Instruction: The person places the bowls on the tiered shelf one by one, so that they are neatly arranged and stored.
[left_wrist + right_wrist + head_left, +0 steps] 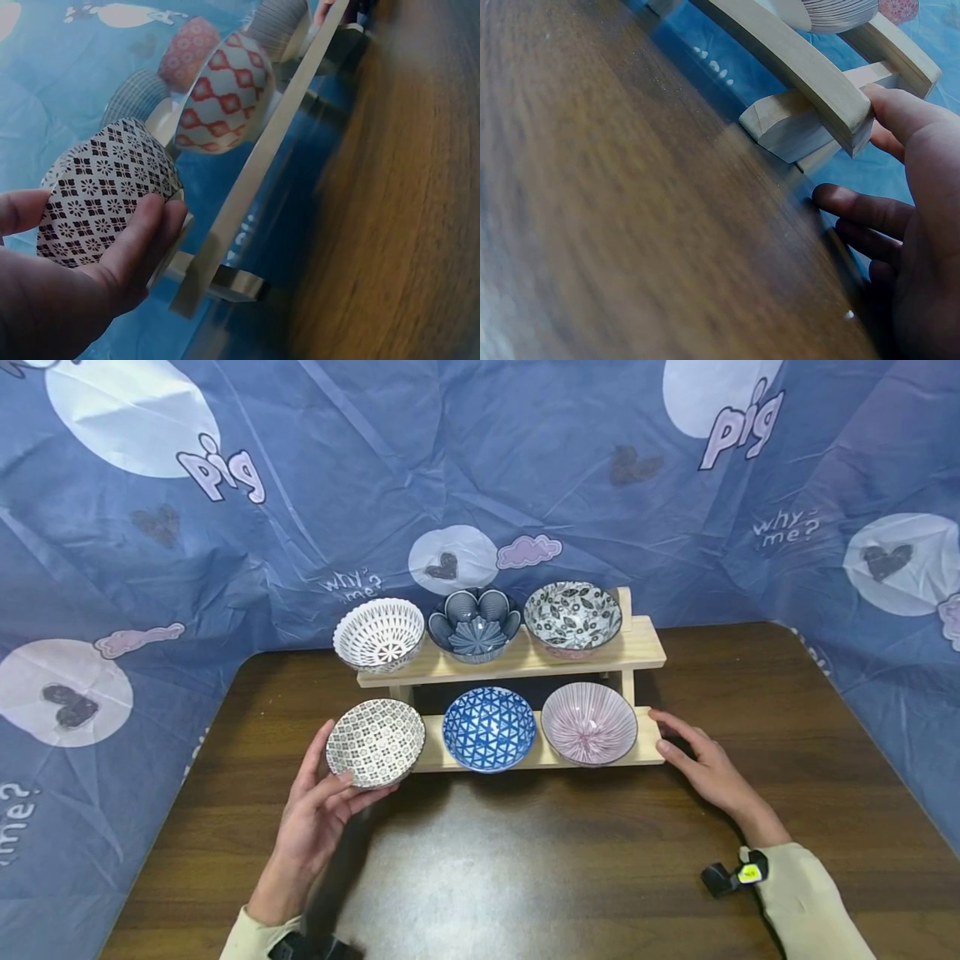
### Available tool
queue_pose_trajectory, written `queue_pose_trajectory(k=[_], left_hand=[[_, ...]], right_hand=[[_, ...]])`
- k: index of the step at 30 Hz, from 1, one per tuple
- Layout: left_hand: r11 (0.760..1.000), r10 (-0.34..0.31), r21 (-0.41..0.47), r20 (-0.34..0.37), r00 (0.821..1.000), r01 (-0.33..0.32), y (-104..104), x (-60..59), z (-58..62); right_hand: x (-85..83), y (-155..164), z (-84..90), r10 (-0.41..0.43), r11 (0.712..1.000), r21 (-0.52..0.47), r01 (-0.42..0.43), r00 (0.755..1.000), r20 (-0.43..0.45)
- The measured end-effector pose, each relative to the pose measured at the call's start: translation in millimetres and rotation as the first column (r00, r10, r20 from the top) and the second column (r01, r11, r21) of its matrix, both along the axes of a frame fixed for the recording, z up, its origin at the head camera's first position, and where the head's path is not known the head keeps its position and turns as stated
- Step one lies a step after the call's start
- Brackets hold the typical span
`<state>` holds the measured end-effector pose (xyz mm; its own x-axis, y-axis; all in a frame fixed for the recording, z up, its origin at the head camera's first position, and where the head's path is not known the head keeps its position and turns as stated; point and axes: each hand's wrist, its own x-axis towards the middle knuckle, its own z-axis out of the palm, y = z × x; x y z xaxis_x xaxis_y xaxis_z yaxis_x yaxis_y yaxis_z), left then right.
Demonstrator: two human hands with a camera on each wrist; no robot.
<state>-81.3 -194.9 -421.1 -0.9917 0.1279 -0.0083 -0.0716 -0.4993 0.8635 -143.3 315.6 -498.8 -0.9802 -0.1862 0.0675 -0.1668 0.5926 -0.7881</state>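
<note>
My left hand [318, 814] cups a small round ceramic bowl with a brown-and-white tile pattern [375, 742]. My right hand [701, 764] rests flat, fingers straight, against the pale wooden two-tier rack [651, 650].

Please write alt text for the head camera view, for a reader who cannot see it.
A person's left hand grips a brown-and-white patterned ceramic bowl at the left end of a two-tier wooden shelf holding five other patterned bowls. The right hand rests open against the shelf's lower right end, on a dark wooden table.

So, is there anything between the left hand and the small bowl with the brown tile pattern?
No. The left hand already grips the small brown tile-patterned bowl at the left end of the wooden rack's lower shelf.
</note>
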Motion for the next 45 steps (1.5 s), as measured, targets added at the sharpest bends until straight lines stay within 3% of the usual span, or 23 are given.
queue_pose_trajectory(k=[9,29,38,45], left_hand=[[1.0,0.012,-0.029,0.059,0.998,-0.011,5.8,-6.1,-3.6],[1.0,-0.006,0.011,0.085,0.996,0.005,7.8,-17.1,-14.9],[0.999,-0.049,-0.021,0.029,0.998,0.05,10.9,-17.9,-17.9],[0.991,-0.003,-0.131,-0.016,1.0,0.001,12.4,-19.5,-20.8]], right_hand=[[1.0,0.3,-1.0,-0.004,1.0,0.004,0.004,1.0,0.001],[0.8,-0.4,-2.0,0.002,1.0,-0.003,-0.002,1.0,-0.005],[0.6,0.3,0.6,0.002,1.0,0.001,-0.002,1.0,0.006],[0.6,1.3,1.5,0.001,1.0,-0.003,-0.001,1.0,0.013]])
